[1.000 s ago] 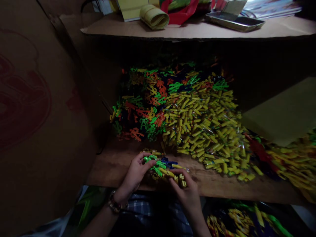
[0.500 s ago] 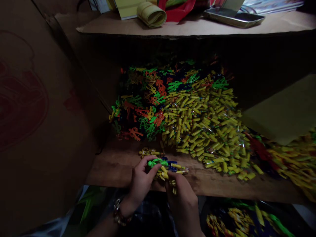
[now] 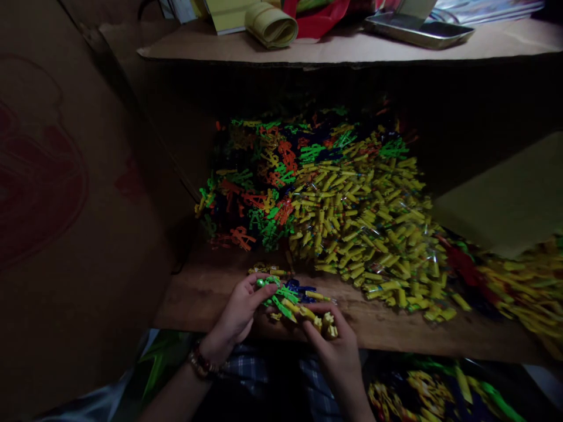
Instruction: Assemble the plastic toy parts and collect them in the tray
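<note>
My left hand, with a beaded bracelet at its wrist, pinches a bright green plastic figure between thumb and fingers. My right hand is closed on several small yellow wrapped tubes; one of them reaches over to the green figure's lower end. Just behind the hands, dark blue plastic figures and another yellow tube lie on the wooden board. A yellow figure lies slightly farther back. Dim light blurs the finer details.
A large heap of yellow tubes fills the board's right side, beside a pile of orange, green and yellow figures. Above hangs a cardboard-covered shelf with a metal tray. A cardboard wall stands left.
My hands have moved apart, the left one slightly leftward and the right one to the right. The green figure shows more fully, and the yellow tubes in my right hand have come into view.
</note>
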Demonstrator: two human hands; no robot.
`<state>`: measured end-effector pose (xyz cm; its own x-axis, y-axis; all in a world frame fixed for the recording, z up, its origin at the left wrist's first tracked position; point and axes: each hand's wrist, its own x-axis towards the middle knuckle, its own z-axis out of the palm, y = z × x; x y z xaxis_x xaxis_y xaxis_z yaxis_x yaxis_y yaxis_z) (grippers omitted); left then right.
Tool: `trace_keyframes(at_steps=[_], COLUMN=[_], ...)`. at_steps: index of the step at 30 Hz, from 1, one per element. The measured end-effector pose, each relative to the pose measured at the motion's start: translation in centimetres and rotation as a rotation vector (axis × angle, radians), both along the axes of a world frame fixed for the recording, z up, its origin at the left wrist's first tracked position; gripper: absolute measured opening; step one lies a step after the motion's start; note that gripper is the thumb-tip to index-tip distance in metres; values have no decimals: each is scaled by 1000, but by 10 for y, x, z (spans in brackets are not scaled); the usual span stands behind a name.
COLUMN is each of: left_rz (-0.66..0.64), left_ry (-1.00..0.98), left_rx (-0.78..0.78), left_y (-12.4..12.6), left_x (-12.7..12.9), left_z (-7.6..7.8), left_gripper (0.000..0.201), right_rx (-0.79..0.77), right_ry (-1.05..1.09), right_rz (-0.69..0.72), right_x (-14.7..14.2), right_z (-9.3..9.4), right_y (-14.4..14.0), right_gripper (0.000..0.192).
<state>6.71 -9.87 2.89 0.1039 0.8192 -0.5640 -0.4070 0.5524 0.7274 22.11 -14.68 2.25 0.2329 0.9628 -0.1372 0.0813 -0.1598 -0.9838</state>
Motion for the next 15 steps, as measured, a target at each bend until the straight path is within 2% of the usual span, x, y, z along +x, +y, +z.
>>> trace_keyframes(at_steps=[3,5,7,11,13,15], left_rz=[-14,-12,-44,-192,-270,-373], left_ry=[16,120,374,1113,1365,1476], left_rx=[7,85,233,593,682,664], left_y=[2,6,11,27,36,47], left_x=[-2,-6,-13,-24,-19,-5], left_z=[-2,-8,-15,-19,-15,-11], left_gripper=[46,42,34,25,26,29], right_rx=[-2,0,-10,10,55,91], right_ry=[16,-43,-157,-337,-387,-425], right_rz=[6,16,42,-13,-45,-66], right_x=[1,5,13,35,42,46], right_z=[-2,-5,-9,-18,-22,-26], right_y=[3,5,7,11,13,15], right_gripper=[16,17,19,23,23,24])
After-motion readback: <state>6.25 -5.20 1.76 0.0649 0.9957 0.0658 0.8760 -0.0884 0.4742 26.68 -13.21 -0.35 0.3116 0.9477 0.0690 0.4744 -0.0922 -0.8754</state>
